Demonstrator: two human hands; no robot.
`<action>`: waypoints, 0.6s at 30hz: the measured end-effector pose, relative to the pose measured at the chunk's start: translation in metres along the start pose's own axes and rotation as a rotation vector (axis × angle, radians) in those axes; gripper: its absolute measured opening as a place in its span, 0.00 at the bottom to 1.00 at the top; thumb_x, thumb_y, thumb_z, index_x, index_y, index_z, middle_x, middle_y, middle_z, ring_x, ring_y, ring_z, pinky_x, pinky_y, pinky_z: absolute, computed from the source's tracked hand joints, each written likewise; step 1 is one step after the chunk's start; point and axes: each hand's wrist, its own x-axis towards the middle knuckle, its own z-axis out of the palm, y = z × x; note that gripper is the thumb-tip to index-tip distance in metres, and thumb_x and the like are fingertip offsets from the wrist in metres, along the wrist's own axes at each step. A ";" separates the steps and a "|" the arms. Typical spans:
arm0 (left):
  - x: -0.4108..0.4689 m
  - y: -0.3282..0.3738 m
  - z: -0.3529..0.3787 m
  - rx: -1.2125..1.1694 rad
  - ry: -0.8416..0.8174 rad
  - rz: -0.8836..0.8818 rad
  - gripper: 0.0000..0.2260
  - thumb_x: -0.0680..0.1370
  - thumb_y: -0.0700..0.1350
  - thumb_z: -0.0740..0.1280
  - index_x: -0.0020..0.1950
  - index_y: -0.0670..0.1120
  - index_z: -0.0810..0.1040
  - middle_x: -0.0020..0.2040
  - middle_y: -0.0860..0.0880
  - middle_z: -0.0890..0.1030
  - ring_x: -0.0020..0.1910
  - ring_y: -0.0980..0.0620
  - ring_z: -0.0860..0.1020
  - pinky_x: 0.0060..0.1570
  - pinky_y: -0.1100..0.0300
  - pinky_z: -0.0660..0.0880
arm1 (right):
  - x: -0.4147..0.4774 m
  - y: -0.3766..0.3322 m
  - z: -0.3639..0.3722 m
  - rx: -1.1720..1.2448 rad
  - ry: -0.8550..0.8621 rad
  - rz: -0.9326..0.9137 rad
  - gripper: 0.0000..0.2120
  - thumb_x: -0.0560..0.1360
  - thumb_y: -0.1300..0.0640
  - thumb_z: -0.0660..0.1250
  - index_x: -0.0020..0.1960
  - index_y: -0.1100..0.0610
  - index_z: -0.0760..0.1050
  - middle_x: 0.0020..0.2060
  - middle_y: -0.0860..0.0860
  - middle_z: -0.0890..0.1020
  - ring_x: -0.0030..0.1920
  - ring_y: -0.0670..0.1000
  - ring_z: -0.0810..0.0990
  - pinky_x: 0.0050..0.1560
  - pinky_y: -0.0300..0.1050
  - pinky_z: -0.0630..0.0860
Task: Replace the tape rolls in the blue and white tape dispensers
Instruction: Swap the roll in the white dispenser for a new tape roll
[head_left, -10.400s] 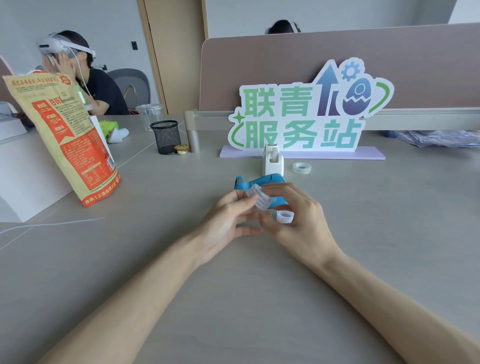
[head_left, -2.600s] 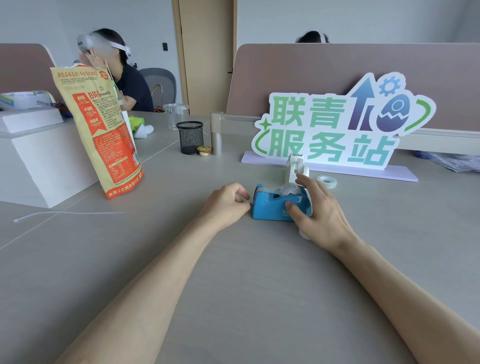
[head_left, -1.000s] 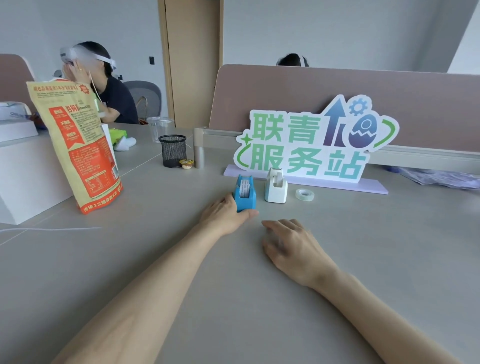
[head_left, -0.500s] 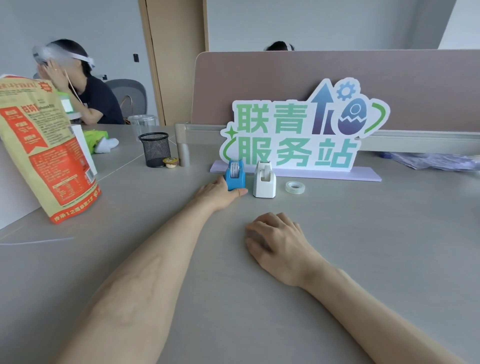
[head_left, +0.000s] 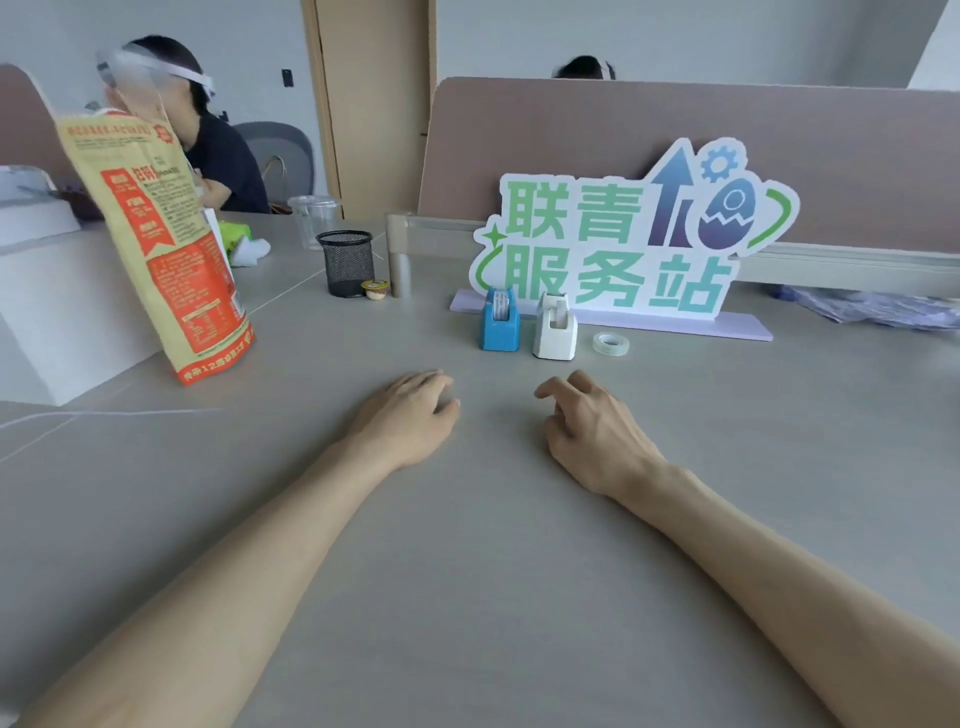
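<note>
The blue tape dispenser (head_left: 498, 323) stands end-on in front of the sign, a roll of tape showing in its top. Right beside it stands the white tape dispenser (head_left: 555, 328). A loose clear tape roll (head_left: 611, 343) lies flat on the table to the right of the white one. My left hand (head_left: 410, 414) rests palm down on the table, a short way in front of the blue dispenser, holding nothing. My right hand (head_left: 592, 426) rests on the table in front of the white dispenser, fingers loosely curled and apart, empty.
A green and white standing sign (head_left: 623, 249) on a lilac base sits behind the dispensers. A tall orange snack bag (head_left: 156, 244) stands at the left, near a black mesh cup (head_left: 347, 262). A person sits at the far left. A desk divider (head_left: 675, 135) closes the back.
My left hand has let go of the blue dispenser and drawn back toward me. The blue dispenser now stands alone beside the white one. My right hand stays on the table.
</note>
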 end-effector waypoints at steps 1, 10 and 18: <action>-0.003 -0.001 -0.002 -0.012 0.002 0.003 0.20 0.81 0.51 0.55 0.73 0.51 0.67 0.76 0.54 0.64 0.74 0.53 0.62 0.70 0.59 0.60 | 0.003 -0.005 0.003 0.005 0.001 -0.029 0.16 0.75 0.62 0.59 0.62 0.58 0.72 0.51 0.57 0.75 0.47 0.62 0.78 0.46 0.47 0.72; 0.004 -0.015 -0.010 -0.029 0.012 0.034 0.17 0.80 0.50 0.55 0.69 0.52 0.70 0.72 0.55 0.70 0.71 0.53 0.66 0.65 0.59 0.64 | 0.007 -0.014 -0.005 -0.341 -0.053 0.190 0.16 0.78 0.44 0.54 0.54 0.56 0.70 0.52 0.57 0.74 0.48 0.64 0.79 0.42 0.51 0.74; 0.024 -0.030 0.002 0.081 0.109 -0.083 0.20 0.80 0.49 0.53 0.71 0.51 0.68 0.73 0.52 0.68 0.73 0.51 0.63 0.69 0.55 0.59 | 0.091 -0.043 0.032 0.020 0.017 -0.086 0.15 0.78 0.51 0.63 0.61 0.58 0.75 0.56 0.56 0.76 0.52 0.60 0.78 0.50 0.45 0.72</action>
